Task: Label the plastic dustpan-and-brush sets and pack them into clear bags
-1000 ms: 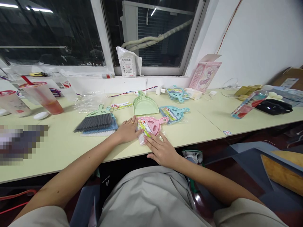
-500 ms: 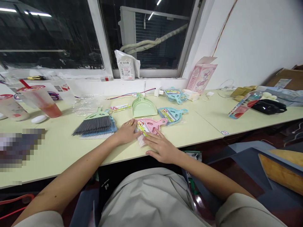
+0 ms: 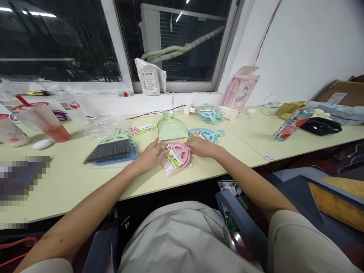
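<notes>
A pink dustpan (image 3: 185,154) with a printed label lies in a clear plastic bag near the table's front edge. My right hand (image 3: 201,147) is closed around its handle at the upper right, hiding most of the handle. At the bag's upper left edge is my left hand (image 3: 152,154), its thumb on the package and its fingers curled at the far side. Just behind lies an unwrapped green dustpan (image 3: 172,129). A bagged blue dustpan (image 3: 209,133) is partly covered by my right hand. Left of my left hand, a grey-bristled brush with a green top (image 3: 110,149) rests on blue and white brushes.
More bagged blue dustpans (image 3: 209,113) lie at the back by a white plug adapter (image 3: 189,110). Drink cups (image 3: 47,123) and crumpled clear plastic (image 3: 104,125) stand to the left. A pink box (image 3: 241,91) is behind; a tilted bottle (image 3: 292,125) stands right. A chair armrest (image 3: 241,223) is below.
My right hand has moved up and away from the package's front to the dustpan's handle. The pink dustpan's package has turned slightly, and my left thumb has shifted onto its edge.
</notes>
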Demonstrator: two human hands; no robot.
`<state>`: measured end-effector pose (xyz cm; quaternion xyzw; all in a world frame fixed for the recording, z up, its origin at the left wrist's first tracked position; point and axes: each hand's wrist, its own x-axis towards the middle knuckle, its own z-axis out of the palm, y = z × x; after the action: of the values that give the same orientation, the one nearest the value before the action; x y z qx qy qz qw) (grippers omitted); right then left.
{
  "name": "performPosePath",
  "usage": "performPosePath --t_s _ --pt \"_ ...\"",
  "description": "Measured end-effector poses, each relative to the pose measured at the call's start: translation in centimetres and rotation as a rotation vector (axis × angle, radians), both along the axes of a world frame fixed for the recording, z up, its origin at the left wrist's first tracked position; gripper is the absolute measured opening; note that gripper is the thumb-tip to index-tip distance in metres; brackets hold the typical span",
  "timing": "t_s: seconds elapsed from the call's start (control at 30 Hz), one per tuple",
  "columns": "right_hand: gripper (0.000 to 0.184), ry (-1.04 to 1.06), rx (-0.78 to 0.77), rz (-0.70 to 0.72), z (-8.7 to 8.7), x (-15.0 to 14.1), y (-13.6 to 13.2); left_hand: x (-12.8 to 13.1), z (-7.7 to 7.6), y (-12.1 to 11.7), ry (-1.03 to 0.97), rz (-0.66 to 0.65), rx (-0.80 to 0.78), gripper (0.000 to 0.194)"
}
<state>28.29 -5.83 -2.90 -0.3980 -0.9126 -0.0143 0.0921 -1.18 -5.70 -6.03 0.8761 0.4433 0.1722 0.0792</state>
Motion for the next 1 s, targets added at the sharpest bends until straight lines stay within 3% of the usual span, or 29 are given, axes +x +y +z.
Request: performPosePath --t_s 0.1,0.2,0.27,0.43,0.57,0.77,1.0 --pt "0.015 0.054 -0.008 0.001 -0.4 -0.2 0.2 0.3 0.9 -0.5 -0.123 0.035 0.056 0.054" --pt "0.018 0.135 0.002 -0.010 0.0 1.4 0.2 0.3 1.6 -0.9 -0.256 0.067 0.134 0.045" --pt "0.025 0.172 0.030 -0.047 1.1 3.7 0.4 0.2 1.9 -0.9 -0.318 0.055 0.194 0.037" --pt "0.038 0.143 0.073 -0.293 4.5 12.3 2.9 -0.1 2.1 -0.6 -0.381 0.062 0.262 0.027" --pt "0.040 0.046 0.013 -0.376 4.6 17.0 5.7 0.0 2.0 -0.6 -0.351 0.072 0.225 0.025" --pt "0.038 -0.055 -0.081 -0.342 2.6 17.3 7.9 0.0 1.5 -0.4 -0.331 0.063 0.155 0.026" --pt "0.034 -0.086 -0.111 -0.357 2.0 16.3 8.4 -0.1 1.1 -0.3 -0.316 0.051 0.125 0.027"
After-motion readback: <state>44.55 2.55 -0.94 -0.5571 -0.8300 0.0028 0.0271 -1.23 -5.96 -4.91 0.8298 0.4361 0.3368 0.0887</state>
